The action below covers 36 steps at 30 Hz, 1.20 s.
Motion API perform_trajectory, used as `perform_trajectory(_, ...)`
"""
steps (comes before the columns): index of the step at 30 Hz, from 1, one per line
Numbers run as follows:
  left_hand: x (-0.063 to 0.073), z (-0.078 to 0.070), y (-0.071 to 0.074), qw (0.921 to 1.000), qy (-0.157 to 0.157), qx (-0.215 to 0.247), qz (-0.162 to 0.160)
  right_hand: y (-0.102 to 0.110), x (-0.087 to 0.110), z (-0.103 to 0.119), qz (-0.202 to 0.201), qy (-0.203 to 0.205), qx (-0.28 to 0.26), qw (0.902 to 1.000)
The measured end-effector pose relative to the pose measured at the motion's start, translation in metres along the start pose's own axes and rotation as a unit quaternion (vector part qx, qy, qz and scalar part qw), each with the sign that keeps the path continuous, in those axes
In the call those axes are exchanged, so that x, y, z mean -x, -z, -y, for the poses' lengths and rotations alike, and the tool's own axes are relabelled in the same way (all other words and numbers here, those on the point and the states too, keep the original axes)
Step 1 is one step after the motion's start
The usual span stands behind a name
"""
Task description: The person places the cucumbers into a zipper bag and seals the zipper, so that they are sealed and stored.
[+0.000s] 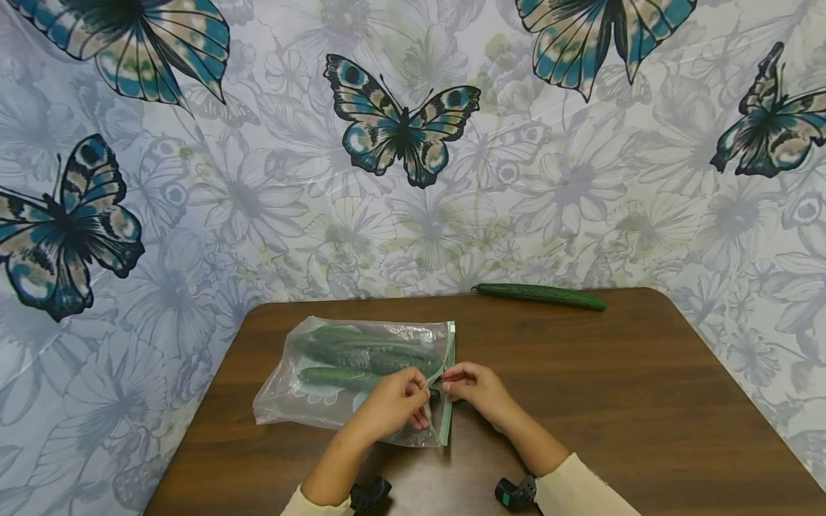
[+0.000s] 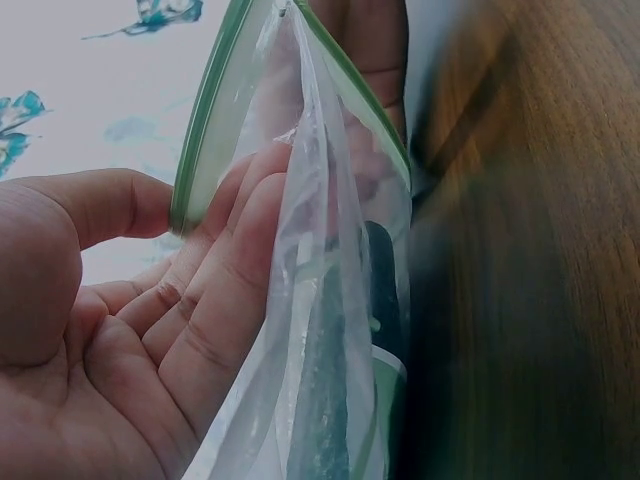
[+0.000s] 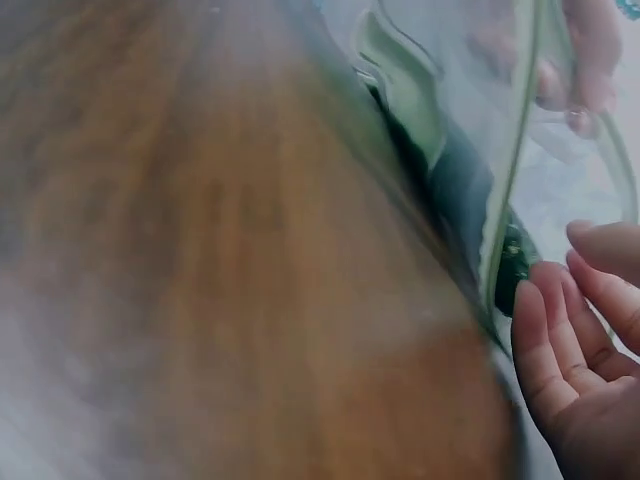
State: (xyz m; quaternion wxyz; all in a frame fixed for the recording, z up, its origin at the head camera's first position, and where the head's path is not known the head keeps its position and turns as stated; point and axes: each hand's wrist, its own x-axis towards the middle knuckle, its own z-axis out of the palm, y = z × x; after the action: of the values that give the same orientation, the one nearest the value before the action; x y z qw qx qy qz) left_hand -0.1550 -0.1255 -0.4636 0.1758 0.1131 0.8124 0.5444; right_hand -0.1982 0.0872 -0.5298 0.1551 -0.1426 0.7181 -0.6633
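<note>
A clear zip bag with a green-edged mouth lies on the table, its mouth towards the right. Inside are several long green cucumbers, blurred by the plastic. My left hand pinches the bag's upper lip and holds it raised; the left wrist view shows the thumb against the green zip strip and the fingers behind the plastic. At the same mouth, a little to the right, my right hand pinches the edge with thumb and fingertips. The lips stand apart, and a dark cucumber end shows beside the right fingertips.
One more cucumber lies loose along the table's back edge, right of the bag. The brown wooden table meets a butterfly-patterned cloth behind it. Black wrist-worn devices sit at both wrists.
</note>
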Motion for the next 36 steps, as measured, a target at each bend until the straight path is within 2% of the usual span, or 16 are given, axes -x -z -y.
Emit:
perform_trajectory(17, 0.003, -0.001, 0.001, 1.0, -0.001, -0.009, -0.004, 0.037, 0.005, 0.029, -0.096, 0.036, -0.004, 0.9947)
perform_trajectory(22, 0.004, -0.003, 0.002, 1.0, -0.003, -0.008, -0.003, 0.059, 0.005, 0.04, -0.116, 0.054, 0.011, 0.9918)
perform_trajectory(29, 0.002, -0.003, 0.002, 0.9999, -0.006, -0.007, -0.01, 0.097, 0.007, 0.049, -0.167, 0.048, 0.062, 0.9829)
perform_trajectory(36, 0.001, 0.0, 0.0, 0.9998, -0.006, -0.015, -0.007, 0.133, 0.006, 0.034, -0.209, 0.021, 0.104, 0.9721)
